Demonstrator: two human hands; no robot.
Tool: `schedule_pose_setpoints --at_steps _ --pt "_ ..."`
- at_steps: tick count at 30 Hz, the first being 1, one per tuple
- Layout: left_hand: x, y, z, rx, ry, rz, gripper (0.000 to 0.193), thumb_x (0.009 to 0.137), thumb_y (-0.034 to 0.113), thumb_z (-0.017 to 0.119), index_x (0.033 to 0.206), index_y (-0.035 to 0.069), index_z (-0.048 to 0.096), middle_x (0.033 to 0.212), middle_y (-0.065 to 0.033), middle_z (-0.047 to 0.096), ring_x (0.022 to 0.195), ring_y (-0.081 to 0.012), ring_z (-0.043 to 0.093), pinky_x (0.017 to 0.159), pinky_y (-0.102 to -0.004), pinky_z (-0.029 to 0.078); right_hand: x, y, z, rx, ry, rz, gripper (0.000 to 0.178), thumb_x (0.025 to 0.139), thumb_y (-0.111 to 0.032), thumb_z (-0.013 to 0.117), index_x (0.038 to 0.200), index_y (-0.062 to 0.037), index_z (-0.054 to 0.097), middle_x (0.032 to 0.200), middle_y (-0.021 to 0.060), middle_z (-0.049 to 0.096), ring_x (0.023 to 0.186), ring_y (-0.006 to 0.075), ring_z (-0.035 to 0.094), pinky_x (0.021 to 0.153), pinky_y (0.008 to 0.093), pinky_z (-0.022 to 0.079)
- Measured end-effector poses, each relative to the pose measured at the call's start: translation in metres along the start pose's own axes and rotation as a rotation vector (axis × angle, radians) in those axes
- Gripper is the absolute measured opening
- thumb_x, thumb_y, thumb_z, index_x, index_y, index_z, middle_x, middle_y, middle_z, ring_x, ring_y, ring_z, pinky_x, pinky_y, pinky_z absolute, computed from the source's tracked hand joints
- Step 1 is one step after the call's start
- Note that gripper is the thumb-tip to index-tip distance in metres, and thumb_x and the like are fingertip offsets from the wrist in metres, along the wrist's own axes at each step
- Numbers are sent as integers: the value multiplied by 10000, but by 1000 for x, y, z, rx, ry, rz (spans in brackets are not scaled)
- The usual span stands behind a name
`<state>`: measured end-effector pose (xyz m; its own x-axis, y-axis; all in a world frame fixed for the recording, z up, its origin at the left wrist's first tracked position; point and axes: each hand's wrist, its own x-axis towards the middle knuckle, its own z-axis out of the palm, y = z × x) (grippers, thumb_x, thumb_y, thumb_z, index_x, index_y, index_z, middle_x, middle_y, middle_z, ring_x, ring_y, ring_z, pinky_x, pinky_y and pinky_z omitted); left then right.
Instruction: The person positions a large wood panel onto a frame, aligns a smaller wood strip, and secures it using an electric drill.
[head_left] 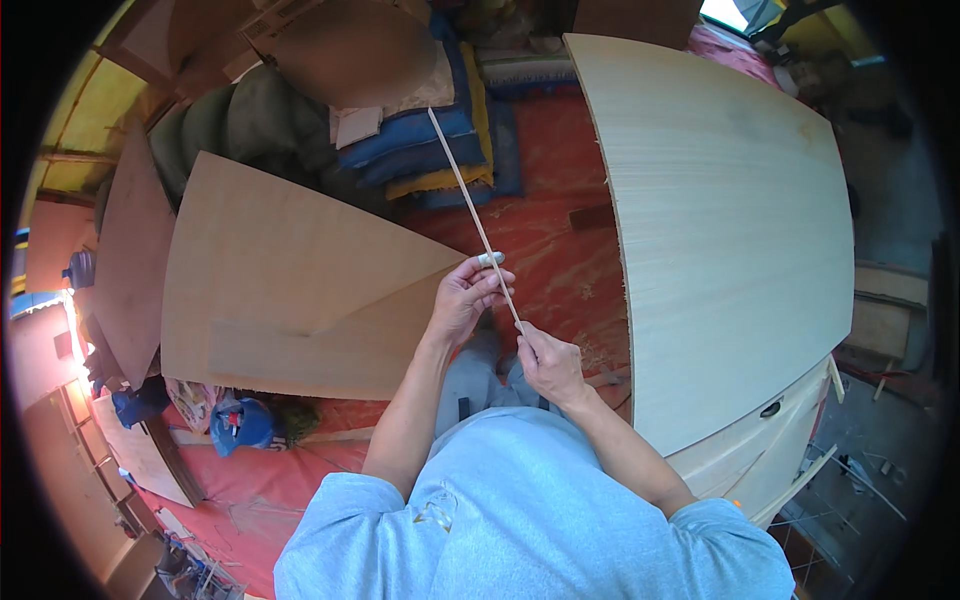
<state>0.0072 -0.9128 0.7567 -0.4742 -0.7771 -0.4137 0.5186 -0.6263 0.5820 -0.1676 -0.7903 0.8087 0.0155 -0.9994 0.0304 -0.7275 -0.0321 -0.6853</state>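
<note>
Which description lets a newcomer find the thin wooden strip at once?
Start from the large pale board on the right. Left of it, the left hand and right hand hold the strip. Unlike that board and the brown board opposite, it is long and narrow.

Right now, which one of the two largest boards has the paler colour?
The cream board on the person's right; the brown board on the person's left is visibly darker.

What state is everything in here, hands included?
Thin wooden strip, held in both hands
Left hand, closed on the strip, one finger wrapped white
Right hand, closed on the strip's near end
Pale board, lying flat
Blue and yellow fabric, stacked
Red floor sheet, wrinkled, littered with debris
</note>
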Motion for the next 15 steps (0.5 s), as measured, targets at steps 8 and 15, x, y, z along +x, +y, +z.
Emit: schedule_pose_setpoints --at_steps 8,15 --pt "-38 -11 63 158 -97 -7 495 1034 130 711 1482 6 539 1311 -175 695 1106 -244 735 924 -360 636 -70 -4 -26 -277 174 -25 425 966 -153 661 1372 -30 639 767 103 693 631 285 715 532 420 572" --pt "-97 -72 77 499 -117 -87 445 1056 135 687 1466 8 568 1168 -127 740 949 -170 743 816 -314 651 -178 -12 -41 -72 8 287 576 1000 -288 685 1508 -68 528 888 165 726 784 373 753 683 517 615"
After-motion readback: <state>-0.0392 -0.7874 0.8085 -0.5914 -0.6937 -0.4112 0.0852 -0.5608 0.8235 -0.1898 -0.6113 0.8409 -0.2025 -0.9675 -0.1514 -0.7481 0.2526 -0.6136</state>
